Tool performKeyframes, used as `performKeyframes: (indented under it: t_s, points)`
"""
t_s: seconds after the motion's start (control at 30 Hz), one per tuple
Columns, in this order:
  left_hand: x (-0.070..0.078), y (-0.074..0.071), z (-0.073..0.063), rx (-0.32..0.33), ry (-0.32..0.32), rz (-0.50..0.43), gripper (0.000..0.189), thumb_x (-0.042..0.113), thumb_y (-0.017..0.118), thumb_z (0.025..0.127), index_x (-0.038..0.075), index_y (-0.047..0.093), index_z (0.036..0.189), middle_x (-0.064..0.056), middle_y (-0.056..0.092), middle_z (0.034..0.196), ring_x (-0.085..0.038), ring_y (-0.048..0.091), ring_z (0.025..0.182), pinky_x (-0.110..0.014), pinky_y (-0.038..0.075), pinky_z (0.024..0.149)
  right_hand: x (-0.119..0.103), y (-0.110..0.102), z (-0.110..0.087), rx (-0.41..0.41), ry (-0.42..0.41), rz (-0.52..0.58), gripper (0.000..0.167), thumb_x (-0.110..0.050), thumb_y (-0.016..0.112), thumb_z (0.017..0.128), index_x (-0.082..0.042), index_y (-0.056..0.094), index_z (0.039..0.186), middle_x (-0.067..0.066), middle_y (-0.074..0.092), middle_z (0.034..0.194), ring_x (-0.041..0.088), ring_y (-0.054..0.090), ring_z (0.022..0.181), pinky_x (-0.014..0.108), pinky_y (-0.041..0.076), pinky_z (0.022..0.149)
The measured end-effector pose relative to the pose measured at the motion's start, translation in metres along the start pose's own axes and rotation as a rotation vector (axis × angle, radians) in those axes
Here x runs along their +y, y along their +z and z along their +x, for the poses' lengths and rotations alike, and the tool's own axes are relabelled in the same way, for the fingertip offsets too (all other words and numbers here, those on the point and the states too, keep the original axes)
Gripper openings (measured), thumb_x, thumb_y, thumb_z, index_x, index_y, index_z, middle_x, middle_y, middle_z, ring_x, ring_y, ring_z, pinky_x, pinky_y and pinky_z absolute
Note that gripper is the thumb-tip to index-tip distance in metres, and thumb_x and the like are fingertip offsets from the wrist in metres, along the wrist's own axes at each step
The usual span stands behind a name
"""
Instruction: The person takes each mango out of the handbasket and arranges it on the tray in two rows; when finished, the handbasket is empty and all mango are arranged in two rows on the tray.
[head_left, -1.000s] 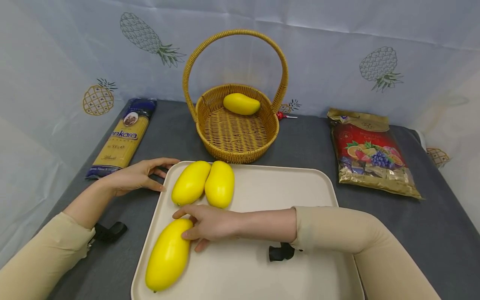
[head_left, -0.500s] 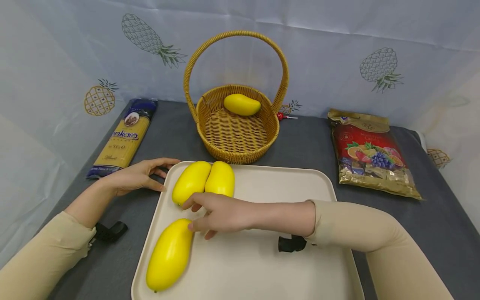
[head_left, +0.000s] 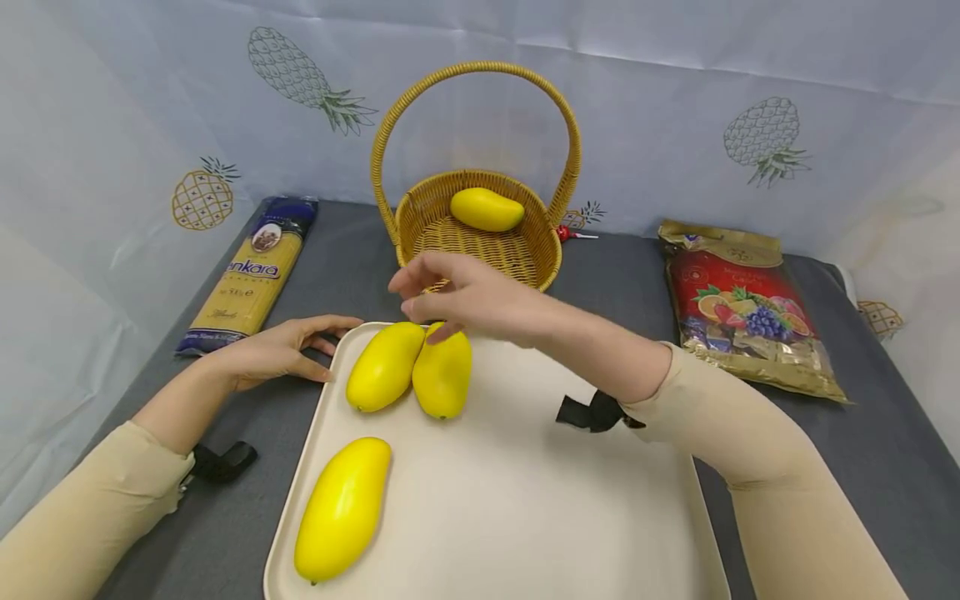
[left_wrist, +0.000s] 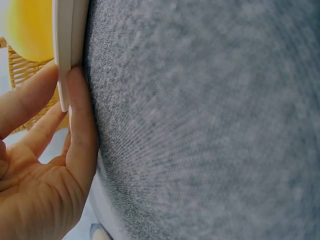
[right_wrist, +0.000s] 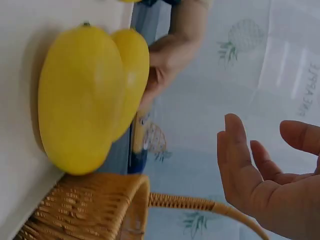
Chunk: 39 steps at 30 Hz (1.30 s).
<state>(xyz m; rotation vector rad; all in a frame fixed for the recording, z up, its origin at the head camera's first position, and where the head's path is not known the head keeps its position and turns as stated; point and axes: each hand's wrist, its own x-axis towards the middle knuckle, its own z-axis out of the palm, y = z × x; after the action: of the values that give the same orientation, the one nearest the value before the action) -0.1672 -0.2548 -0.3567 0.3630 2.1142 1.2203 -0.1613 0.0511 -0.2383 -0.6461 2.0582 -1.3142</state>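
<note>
My left hand (head_left: 279, 352) holds the beige tray (head_left: 525, 533) at its far left corner; in the left wrist view the tray's rim (left_wrist: 67, 55) runs between its fingers. Two yellow mangoes, a left one (head_left: 384, 367) and a right one (head_left: 441, 375), lie side by side in that corner. Nearer the front on the left lies a third mango (head_left: 343, 508). My right hand (head_left: 476, 302), holding nothing, hovers over the tray's far edge with relaxed fingers. It partly covers the wicker basket (head_left: 412, 212), where another mango (head_left: 487, 210) rests at the back.
Left of the tray lies a spaghetti packet (head_left: 251, 283). To the right is a red and gold candy bag (head_left: 746, 308). A red lollipop (head_left: 564, 233) sits beside the basket, whose tall handle (head_left: 480, 67) arches up before the pineapple-print curtain (head_left: 645, 125).
My right hand has left the front mango, rising and moving away over the two far mangoes toward the basket. My left hand has stayed at the tray's corner.
</note>
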Motion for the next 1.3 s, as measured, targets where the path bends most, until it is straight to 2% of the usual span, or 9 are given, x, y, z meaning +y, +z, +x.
performKeyframes:
  t_s: [0.27, 0.53, 0.7, 0.87, 1.07, 1.2, 1.3]
  points:
    - [0.000, 0.001, 0.000, -0.002, 0.003, 0.006, 0.084, 0.014, 0.075, 0.086, 0.012, 0.029, 0.156, -0.020, 0.031, 0.156, -0.029, 0.047, 0.122, -0.025, 0.053, 0.087, -0.007, -0.056, 0.029, 0.223, -0.030, -0.046, 0.027, -0.019, 0.054, 0.101, -0.011, 0.054, 0.127, 0.006, 0.054, 0.129, 0.021, 0.059, 0.114, 0.035, 0.057, 0.091]
    - [0.000, 0.002, 0.001, -0.005, 0.001, 0.009, 0.083, 0.014, 0.074, 0.086, 0.012, 0.029, 0.156, -0.020, 0.029, 0.157, -0.034, 0.045, 0.125, -0.026, 0.053, 0.088, 0.000, -0.106, 0.060, 0.401, 0.036, -0.036, 0.033, -0.022, 0.049, 0.103, -0.011, 0.051, 0.134, 0.005, 0.051, 0.143, 0.018, 0.053, 0.120, 0.033, 0.051, 0.101]
    - [0.000, 0.002, 0.000, -0.003, 0.001, 0.012, 0.083, 0.014, 0.074, 0.086, 0.012, 0.028, 0.156, -0.020, 0.029, 0.157, -0.033, 0.045, 0.125, -0.026, 0.053, 0.088, 0.002, -0.128, 0.075, 0.501, 0.082, 0.040, 0.036, -0.023, 0.050, 0.102, -0.012, 0.052, 0.136, 0.004, 0.050, 0.143, 0.020, 0.052, 0.122, 0.034, 0.047, 0.107]
    - [0.001, 0.001, -0.001, 0.001, -0.001, 0.010, 0.084, 0.015, 0.075, 0.086, 0.012, 0.028, 0.156, -0.020, 0.031, 0.156, -0.031, 0.046, 0.123, -0.026, 0.053, 0.088, 0.011, -0.140, 0.088, 0.546, 0.146, 0.059, 0.039, -0.023, 0.051, 0.102, -0.012, 0.051, 0.139, 0.002, 0.049, 0.146, 0.021, 0.051, 0.127, 0.033, 0.046, 0.108]
    - [0.001, 0.000, -0.001, 0.001, -0.002, 0.011, 0.084, 0.015, 0.075, 0.086, 0.012, 0.028, 0.156, -0.020, 0.030, 0.157, -0.029, 0.047, 0.122, -0.026, 0.053, 0.088, 0.032, -0.151, 0.101, 0.563, 0.214, 0.044, 0.038, -0.023, 0.054, 0.101, -0.011, 0.053, 0.137, 0.002, 0.050, 0.144, 0.019, 0.054, 0.115, 0.028, 0.048, 0.097]
    - [0.000, 0.000, -0.001, 0.001, 0.000, 0.011, 0.083, 0.015, 0.074, 0.086, 0.012, 0.028, 0.156, -0.020, 0.029, 0.157, -0.029, 0.046, 0.122, -0.026, 0.053, 0.088, 0.050, -0.156, 0.107, 0.537, 0.208, 0.007, 0.039, -0.023, 0.053, 0.101, -0.010, 0.053, 0.139, 0.002, 0.052, 0.134, 0.019, 0.052, 0.104, 0.031, 0.046, 0.096]
    - [0.001, 0.000, -0.001, 0.000, 0.001, 0.010, 0.083, 0.015, 0.074, 0.086, 0.012, 0.028, 0.156, -0.020, 0.029, 0.157, -0.029, 0.046, 0.122, -0.026, 0.053, 0.088, 0.062, -0.157, 0.111, 0.517, 0.191, -0.007, 0.041, -0.023, 0.055, 0.101, -0.010, 0.052, 0.139, 0.003, 0.052, 0.131, 0.020, 0.051, 0.104, 0.033, 0.044, 0.094]
